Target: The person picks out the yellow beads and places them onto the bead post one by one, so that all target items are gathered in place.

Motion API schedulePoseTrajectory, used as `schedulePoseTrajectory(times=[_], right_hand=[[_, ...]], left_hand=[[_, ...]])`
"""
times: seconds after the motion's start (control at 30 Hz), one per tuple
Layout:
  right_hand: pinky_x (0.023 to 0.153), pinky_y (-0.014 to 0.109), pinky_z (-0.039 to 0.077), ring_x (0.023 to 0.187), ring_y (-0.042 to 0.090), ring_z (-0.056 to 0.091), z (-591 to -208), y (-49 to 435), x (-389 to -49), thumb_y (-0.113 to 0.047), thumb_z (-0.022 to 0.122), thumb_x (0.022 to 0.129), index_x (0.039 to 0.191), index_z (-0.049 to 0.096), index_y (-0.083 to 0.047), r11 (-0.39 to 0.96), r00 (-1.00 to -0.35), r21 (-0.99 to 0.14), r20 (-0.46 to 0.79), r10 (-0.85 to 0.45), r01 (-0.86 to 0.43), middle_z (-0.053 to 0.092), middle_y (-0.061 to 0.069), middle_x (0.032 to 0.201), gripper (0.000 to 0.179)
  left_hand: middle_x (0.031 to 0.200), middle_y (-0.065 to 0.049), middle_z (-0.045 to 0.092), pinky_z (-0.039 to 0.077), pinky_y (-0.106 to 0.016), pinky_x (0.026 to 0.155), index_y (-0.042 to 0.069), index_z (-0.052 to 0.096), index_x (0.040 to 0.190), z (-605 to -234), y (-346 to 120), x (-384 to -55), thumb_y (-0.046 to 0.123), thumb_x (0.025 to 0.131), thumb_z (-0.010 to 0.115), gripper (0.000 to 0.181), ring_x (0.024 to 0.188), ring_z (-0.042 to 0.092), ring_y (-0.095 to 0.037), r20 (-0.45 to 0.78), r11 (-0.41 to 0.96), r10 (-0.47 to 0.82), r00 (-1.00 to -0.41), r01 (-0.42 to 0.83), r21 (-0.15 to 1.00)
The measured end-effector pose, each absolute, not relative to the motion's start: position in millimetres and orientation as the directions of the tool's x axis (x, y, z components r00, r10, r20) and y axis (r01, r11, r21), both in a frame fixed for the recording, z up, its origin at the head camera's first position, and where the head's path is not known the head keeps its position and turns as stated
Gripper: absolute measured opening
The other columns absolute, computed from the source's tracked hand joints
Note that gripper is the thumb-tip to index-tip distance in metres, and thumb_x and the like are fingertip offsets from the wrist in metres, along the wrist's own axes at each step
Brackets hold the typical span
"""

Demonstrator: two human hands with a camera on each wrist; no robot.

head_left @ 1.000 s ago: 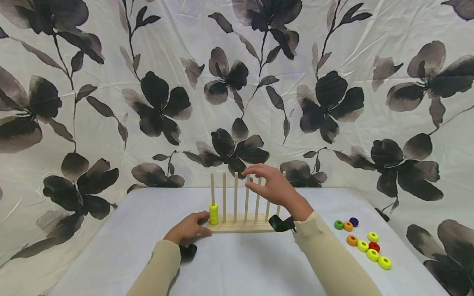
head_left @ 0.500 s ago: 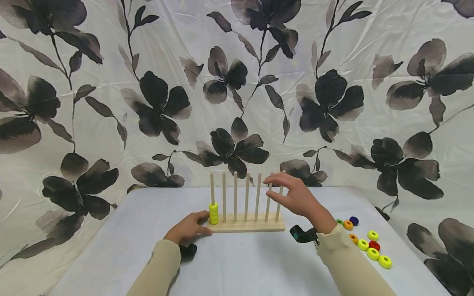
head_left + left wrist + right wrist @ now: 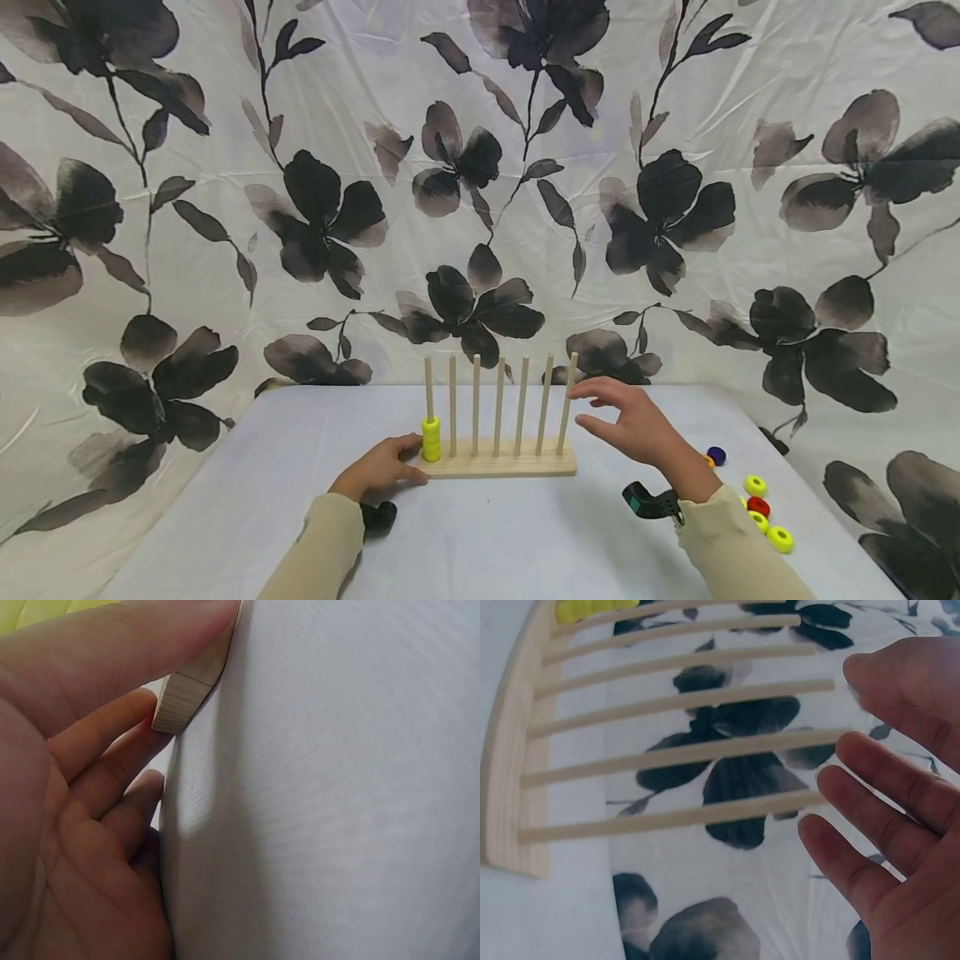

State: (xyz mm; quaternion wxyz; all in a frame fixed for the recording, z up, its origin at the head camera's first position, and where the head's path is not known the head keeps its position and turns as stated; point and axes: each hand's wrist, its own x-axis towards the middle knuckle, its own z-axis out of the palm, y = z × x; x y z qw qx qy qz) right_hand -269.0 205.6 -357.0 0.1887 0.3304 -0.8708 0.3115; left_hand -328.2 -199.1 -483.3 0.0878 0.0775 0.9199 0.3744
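Note:
A wooden peg stand [image 3: 498,470], its long base carrying several upright pegs, stands on the white table. Yellow beads [image 3: 431,440] are stacked on its leftmost peg; the other pegs are bare. My left hand [image 3: 378,469] grips the left end of the base. In the left wrist view the thumb lies on one side of the wooden end [image 3: 184,697] and the fingertips on the other. My right hand [image 3: 626,421], fingers spread and nothing in it, is in the air just right of the last peg. The right wrist view shows its fingertips [image 3: 812,825] close to the peg tips.
Loose beads lie at the table's right: a dark blue one [image 3: 716,456], a red one [image 3: 758,507] and several yellow ones [image 3: 780,540]. The right forearm hides some of them. A floral cloth [image 3: 480,183] hangs behind the table.
My right hand has moved right and down, from over the middle pegs to beside the rightmost peg. The right arm now covers some loose beads. My left hand stays at the base.

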Motion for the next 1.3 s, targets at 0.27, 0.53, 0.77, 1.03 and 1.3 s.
schedulePoseTrajectory(times=[0.27,0.53,0.77,1.03,1.3], right_hand=[[0.087,0.038,0.058,0.109,0.019,0.063,-375,233,-265,-0.019,0.071,0.088,0.117,0.065,-0.024,0.622,-0.724,-0.397,0.521,-0.453,-0.675,0.066,-0.003,0.119,0.029],[0.083,0.034,0.058,0.105,0.019,0.064,-386,261,-261,-0.018,0.070,0.089,0.115,0.066,-0.023,0.667,-0.750,-0.379,0.493,-0.441,-0.642,0.067,-0.004,0.114,0.027],[0.084,0.034,0.058,0.106,0.022,0.064,-390,280,-252,-0.022,0.070,0.088,0.116,0.066,-0.022,0.736,-0.844,-0.425,0.366,-0.392,-0.526,0.067,-0.002,0.115,0.027],[0.085,0.039,0.057,0.103,0.027,0.066,-393,302,-245,-0.027,0.070,0.089,0.116,0.067,-0.019,0.767,-0.907,-0.486,0.252,-0.337,-0.419,0.068,0.005,0.116,0.029],[0.086,0.038,0.056,0.107,0.029,0.062,-400,322,-236,-0.032,0.070,0.088,0.118,0.067,-0.018,0.801,-0.960,-0.529,0.128,-0.251,-0.280,0.066,0.006,0.120,0.033]], left_hand=[[0.151,-0.016,0.042,0.026,-0.058,0.116,0.011,0.054,0.138,-484,-199,-328,0.028,0.069,0.087,0.078,0.142,0.034,-0.039,-0.111,0.704,0.198,-0.974,0.063,0.707],[0.151,-0.016,0.043,0.026,-0.057,0.116,0.011,0.054,0.138,-481,-198,-327,0.026,0.069,0.086,0.077,0.142,0.034,-0.039,-0.098,0.703,0.201,-0.975,0.074,0.707],[0.150,-0.016,0.043,0.027,-0.058,0.115,0.012,0.054,0.138,-483,-198,-327,0.028,0.069,0.086,0.078,0.142,0.035,-0.039,-0.114,0.718,0.195,-0.974,0.062,0.693],[0.149,-0.017,0.045,0.027,-0.057,0.115,0.009,0.054,0.138,-478,-198,-325,0.026,0.070,0.085,0.076,0.141,0.036,-0.039,-0.080,0.726,0.199,-0.977,0.092,0.682],[0.150,-0.016,0.044,0.027,-0.057,0.116,0.011,0.054,0.138,-480,-196,-323,0.027,0.070,0.086,0.076,0.141,0.035,-0.038,-0.103,0.722,0.193,-0.976,0.070,0.688]])
